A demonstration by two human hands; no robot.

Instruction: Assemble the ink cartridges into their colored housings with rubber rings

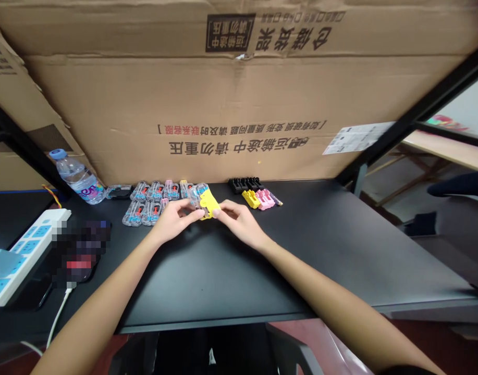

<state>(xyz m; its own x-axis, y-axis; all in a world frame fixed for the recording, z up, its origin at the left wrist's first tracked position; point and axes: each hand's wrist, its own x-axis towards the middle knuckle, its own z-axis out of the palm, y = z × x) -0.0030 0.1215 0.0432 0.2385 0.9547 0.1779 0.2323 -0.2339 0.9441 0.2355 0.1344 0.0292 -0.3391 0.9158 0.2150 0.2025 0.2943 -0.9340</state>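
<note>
Between my two hands, above the black table, is a yellow piece with a wavy edge [209, 203], together with a clear plastic case [197, 191] that has blue marks. My left hand [178, 219] pinches the clear case from the left, its thumb at the yellow piece's lower edge. On the other side, my right hand [241, 221] grips the yellow piece between thumb and fingers. Whether the two parts are joined cannot be made out. Several similar clear cases [134, 212] with red and blue parts lie in rows just beyond my left hand.
Black moulded parts [245, 185], yellow parts [251, 199] and pink parts [265, 199] lie beyond my right hand. A water bottle [77, 176], a white power strip [25, 255] and a blurred phone-like object with a cable [59, 317] are at left. Cardboard [239, 94] walls the back.
</note>
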